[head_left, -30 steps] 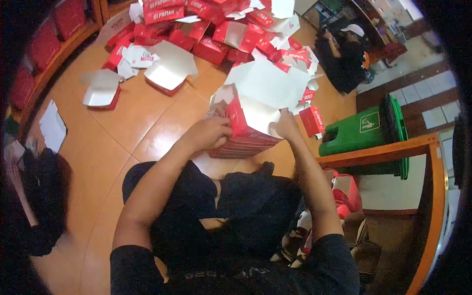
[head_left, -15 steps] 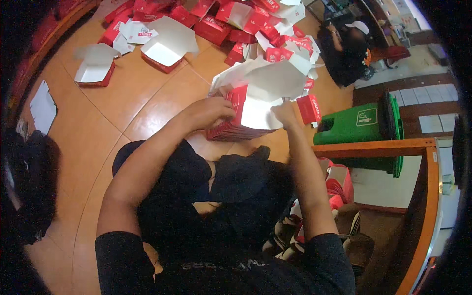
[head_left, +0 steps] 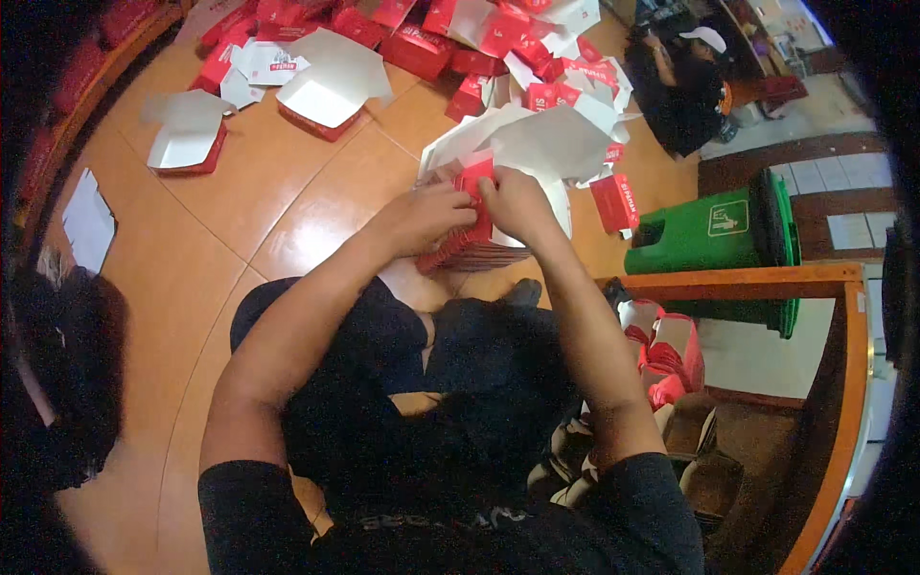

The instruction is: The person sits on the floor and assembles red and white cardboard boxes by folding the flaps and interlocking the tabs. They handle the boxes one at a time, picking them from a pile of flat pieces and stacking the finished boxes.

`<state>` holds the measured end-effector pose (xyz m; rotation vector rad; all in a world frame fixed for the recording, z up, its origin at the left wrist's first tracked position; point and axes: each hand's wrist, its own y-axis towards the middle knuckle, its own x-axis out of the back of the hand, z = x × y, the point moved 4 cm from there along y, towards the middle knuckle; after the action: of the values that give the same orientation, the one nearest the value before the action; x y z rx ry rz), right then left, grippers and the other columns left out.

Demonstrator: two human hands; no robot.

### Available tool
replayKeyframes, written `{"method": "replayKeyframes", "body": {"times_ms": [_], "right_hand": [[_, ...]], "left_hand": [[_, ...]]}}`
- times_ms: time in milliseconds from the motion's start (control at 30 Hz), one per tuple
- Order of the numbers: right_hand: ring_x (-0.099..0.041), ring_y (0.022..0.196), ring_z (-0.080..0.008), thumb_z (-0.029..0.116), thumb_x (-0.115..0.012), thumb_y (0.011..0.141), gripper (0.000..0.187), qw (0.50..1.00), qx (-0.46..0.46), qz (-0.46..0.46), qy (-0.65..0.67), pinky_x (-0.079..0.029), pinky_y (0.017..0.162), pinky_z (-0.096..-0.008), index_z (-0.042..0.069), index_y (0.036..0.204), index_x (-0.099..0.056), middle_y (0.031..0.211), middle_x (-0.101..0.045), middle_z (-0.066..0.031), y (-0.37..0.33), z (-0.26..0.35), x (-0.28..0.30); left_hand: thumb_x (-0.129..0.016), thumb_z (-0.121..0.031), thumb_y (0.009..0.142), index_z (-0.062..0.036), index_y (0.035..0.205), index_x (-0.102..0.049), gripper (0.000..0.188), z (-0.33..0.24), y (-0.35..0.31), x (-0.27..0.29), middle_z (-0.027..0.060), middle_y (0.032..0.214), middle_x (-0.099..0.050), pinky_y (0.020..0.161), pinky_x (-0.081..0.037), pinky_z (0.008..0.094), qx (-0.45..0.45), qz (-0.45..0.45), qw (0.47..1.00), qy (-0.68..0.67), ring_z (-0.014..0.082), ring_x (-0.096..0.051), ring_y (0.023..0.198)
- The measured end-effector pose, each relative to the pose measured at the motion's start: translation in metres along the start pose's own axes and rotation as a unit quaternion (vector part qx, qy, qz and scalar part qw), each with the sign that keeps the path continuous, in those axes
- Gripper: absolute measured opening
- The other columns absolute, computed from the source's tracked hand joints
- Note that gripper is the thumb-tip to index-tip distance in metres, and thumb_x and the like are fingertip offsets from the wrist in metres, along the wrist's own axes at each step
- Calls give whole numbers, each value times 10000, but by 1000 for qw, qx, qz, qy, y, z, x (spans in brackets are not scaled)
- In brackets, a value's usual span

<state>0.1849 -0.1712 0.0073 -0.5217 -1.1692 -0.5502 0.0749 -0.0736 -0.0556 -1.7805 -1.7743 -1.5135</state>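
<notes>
A nested stack of red cardboard food boxes [head_left: 498, 257] stands on the floor before my crossed legs, white lids [head_left: 565, 144] spread open on the far side. My left hand [head_left: 433, 217] grips the red side panel [head_left: 476, 177] of the top box from the left, fingers bent over it. From the right, my right hand [head_left: 517, 203] pinches the same panel, its thumb near the top edge. The two hands almost meet there. The right fingertips are partly hidden behind the panel.
Beyond the stack lies a heap of red and white boxes [head_left: 517, 43]. Two open boxes [head_left: 321, 101] sit at the far left. A green bin [head_left: 685, 235], an orange-edged shelf frame [head_left: 738, 280] and another person [head_left: 676, 96] are on the right; dark cloth [head_left: 67, 374] lies left.
My right hand has moved left from the stack's right side to the red panel beside my left hand. The panel now stands raised between both hands. The view has shifted slightly.
</notes>
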Motion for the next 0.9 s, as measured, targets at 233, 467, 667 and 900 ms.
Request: {"method": "replayKeyframes", "body": {"times_ms": [233,467,667,900], "right_hand": [[-651,852,-436,249,-529,854,295,992,18,15,-126,-522,797,-507,5,824,-692,906,-670,-260,18,-3,-8],[-675,813,-380,246,-532,871,290,972,117,51,-197,-540,755,-487,26,787,-702,876,-668,-230,11,11,6],[-651,870,-435,302,-407,952,445,989,48,108,-86,-514,818,-513,-1,816,-703,919,-672,-260,20,6,-10],[-641,920,-451,430,-352,996,589,995,8,90,-39,-489,870,-511,-39,885,-691,944,-665,-285,17,8,-13]], "left_hand": [[-519,-124,836,-91,948,-572,128,26,9,-13,58,1004,-594,851,-524,347,22,-122,984,130,244,-575,1049],[-519,-105,835,-86,1000,-560,172,25,5,-13,62,1098,-594,867,-533,340,33,-108,986,124,246,-582,1092],[-524,-101,849,-82,1091,-569,247,31,-2,-14,72,1203,-597,898,-528,349,62,-97,990,84,263,-579,1145],[-542,-68,852,-52,1097,-579,248,36,-6,-13,92,1169,-616,877,-522,365,96,-111,989,29,308,-601,1079]]}}
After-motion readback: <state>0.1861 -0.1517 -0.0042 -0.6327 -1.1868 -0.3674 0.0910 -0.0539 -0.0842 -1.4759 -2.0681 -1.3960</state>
